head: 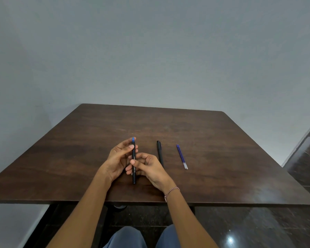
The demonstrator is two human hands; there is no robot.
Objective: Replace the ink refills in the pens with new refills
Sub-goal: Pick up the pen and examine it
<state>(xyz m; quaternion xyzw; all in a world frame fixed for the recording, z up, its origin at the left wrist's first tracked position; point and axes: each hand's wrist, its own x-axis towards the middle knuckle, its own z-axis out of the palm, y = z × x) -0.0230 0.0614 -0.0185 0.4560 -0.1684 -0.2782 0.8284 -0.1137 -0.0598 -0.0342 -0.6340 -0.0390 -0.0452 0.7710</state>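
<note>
Hands meet over the dark wooden table (222, 158), both on one black pen (133, 177) held lengthwise, blue end pointing away. The left hand (119, 157) pinches the upper barrel between thumb and fingers, just under that blue end; the right hand (148, 167) pinches lower down, thumb across the barrel, a braided bracelet (172, 191) on its wrist. Just to the right a second black pen (160, 154) lies flat on the wood, capped by the look of it. Further right, two blue refills (182, 156) lie side by side
</note>
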